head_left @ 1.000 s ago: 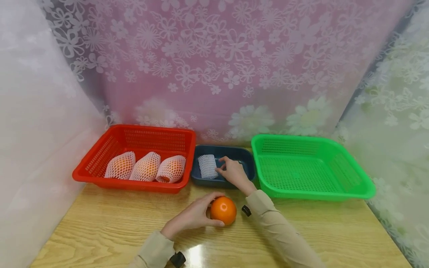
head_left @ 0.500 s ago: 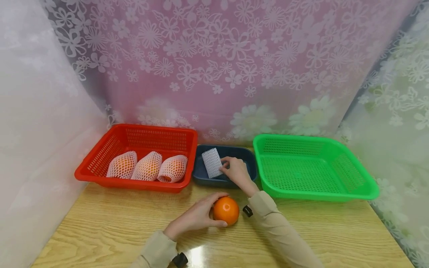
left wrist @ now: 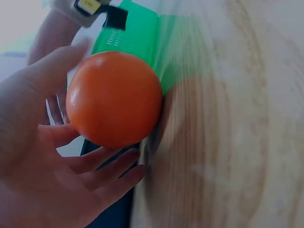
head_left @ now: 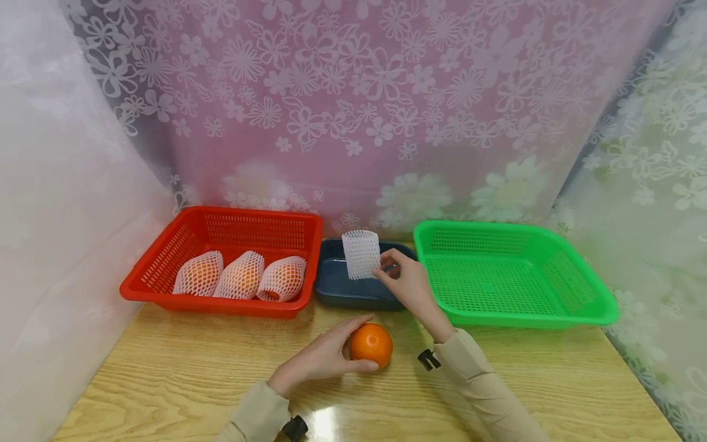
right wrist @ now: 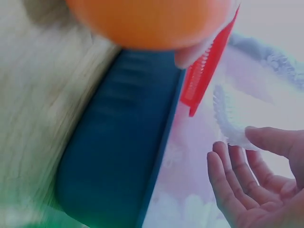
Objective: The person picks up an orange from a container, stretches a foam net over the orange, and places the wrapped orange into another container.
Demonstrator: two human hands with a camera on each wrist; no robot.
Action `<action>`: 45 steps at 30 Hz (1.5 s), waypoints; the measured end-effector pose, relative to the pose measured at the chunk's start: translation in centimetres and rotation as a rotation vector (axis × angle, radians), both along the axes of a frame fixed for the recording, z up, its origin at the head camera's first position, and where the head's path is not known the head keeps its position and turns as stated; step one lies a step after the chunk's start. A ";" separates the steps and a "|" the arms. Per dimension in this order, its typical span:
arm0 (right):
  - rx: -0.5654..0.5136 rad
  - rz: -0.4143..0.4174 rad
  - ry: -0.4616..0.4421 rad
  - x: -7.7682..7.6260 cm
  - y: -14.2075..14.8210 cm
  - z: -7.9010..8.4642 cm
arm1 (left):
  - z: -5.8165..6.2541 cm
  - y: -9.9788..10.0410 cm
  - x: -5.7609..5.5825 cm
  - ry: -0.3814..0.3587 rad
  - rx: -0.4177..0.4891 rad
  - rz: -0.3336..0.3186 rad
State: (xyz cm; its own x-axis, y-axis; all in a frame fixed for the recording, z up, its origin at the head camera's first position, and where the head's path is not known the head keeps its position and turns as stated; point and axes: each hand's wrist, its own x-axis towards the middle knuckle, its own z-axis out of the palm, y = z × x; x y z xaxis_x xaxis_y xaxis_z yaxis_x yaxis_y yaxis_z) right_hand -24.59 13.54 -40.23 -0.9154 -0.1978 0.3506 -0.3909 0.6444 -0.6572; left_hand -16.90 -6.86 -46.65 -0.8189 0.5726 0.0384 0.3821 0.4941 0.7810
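Note:
On the table sits a bare orange (head_left: pixel 371 345), with my left hand (head_left: pixel 317 356) curved round its left side, thumb in front and fingers behind. The left wrist view shows the orange (left wrist: pixel 114 99) close up against that hand (left wrist: pixel 52 161). My right hand (head_left: pixel 411 285) pinches a white foam net sleeve (head_left: pixel 361 255) by its lower right edge, above the dark blue tray (head_left: pixel 334 283). The sleeve hangs upright and looks flattened. In the right wrist view, the thumb and fingertips of the right hand (right wrist: pixel 261 185) meet on the pale sleeve (right wrist: pixel 235 116).
A red basket (head_left: pixel 221 307) on the left holds three net-wrapped fruits (head_left: pixel 240 276). At the right stands a green basket (head_left: pixel 491 288) with nothing seen in it. The blue tray lies between them. A flowered curtain (head_left: pixel 353 110) hangs behind the wooden table (head_left: pixel 182 368).
My right hand has taken hold of the foam net sleeve and lifted it up out of the blue tray, slightly to the right. The left hand stays at the orange.

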 end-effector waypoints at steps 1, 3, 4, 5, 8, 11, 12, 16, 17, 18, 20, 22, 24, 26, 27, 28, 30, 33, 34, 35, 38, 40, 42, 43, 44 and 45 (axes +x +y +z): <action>-0.012 0.008 0.011 0.3 0.1 0.1 | 0.2 0.0 0.0 -0.004 0.021 0.011; -0.040 0.019 0.024 1.0 0.2 0.3 | 0.6 -0.1 -0.1 0.000 0.105 0.040; -0.055 0.023 0.029 1.4 0.3 0.4 | 0.8 0.0 -0.1 0.005 0.164 0.059; -0.072 0.026 0.036 1.8 0.4 0.5 | 1.0 0.0 -0.2 0.013 0.227 0.080; -0.127 0.042 0.057 2.9 0.5 0.6 | 1.6 0.2 -0.3 0.027 0.415 0.153; -0.166 0.066 0.073 3.9 0.5 0.3 | 2.0 0.5 -0.2 -0.036 0.594 0.222; -0.177 0.076 0.073 4.2 0.5 0.2 | 2.1 0.6 -0.1 -0.071 0.648 0.243; -0.190 0.105 0.067 5.2 0.3 -0.7 | 2.2 1.0 0.1 -0.229 0.843 0.332; -0.189 0.108 0.065 5.4 0.2 -0.8 | 2.2 1.0 0.2 -0.260 0.866 0.363; -0.184 0.109 0.064 5.5 0.2 -1.0 | 2.3 1.1 0.2 -0.281 0.880 0.391; -0.171 0.115 0.063 5.8 0.1 -1.3 | 2.3 1.2 0.2 -0.307 0.902 0.436; -0.165 0.122 0.062 6.0 0.0 -1.6 | 2.3 1.2 0.3 -0.327 0.919 0.465; -0.170 0.136 0.049 6.2 -0.1 -1.8 | 2.4 1.2 0.3 -0.347 0.944 0.471; -0.178 0.158 0.027 6.4 0.0 -2.0 | 2.4 1.2 0.3 -0.376 0.977 0.462; -0.185 0.177 0.019 6.5 0.0 -2.1 | 2.5 1.1 0.4 -0.390 0.988 0.454; -0.194 0.199 0.008 6.5 0.1 -2.2 | 2.5 1.1 0.3 -0.405 0.995 0.447; -0.207 0.256 0.002 6.6 0.4 -2.3 | 2.5 1.0 0.3 -0.428 1.007 0.438; -0.273 0.356 -0.029 6.6 0.7 -2.3 | 2.6 0.9 0.2 -0.451 1.024 0.439; -0.296 0.376 -0.047 6.6 0.8 -2.2 | 2.6 1.0 0.2 -0.459 1.030 0.438; -0.320 0.389 -0.068 6.6 0.9 -2.2 | 2.6 1.0 0.2 -0.470 1.041 0.431; -0.386 0.387 -0.154 6.7 1.0 -2.1 | 2.7 1.2 0.3 -0.509 1.055 0.378; -0.379 0.364 -0.190 6.9 1.0 -2.2 | 2.7 1.4 0.5 -0.526 1.037 0.312; -0.371 0.357 -0.243 7.1 1.0 -2.3 | 2.6 1.6 0.6 -0.526 1.001 0.231; -0.367 0.355 -0.274 7.2 0.9 -2.3 | 2.6 1.6 0.7 -0.521 0.989 0.187; -0.362 0.354 -0.301 7.3 0.8 -2.4 | 2.5 1.7 0.8 -0.514 0.980 0.146; -0.357 0.352 -0.323 7.4 0.8 -2.3 | 2.4 1.8 0.8 -0.510 0.977 0.111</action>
State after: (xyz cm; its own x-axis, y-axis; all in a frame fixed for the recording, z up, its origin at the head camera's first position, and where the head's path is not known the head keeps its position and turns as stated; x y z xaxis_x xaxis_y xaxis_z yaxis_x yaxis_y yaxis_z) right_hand -17.15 14.31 -42.57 -0.8878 -0.4295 0.1655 -0.2847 0.2299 -0.9306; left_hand -16.06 -5.10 -44.23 -0.9124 0.4018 0.0774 -0.1035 -0.4095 0.9064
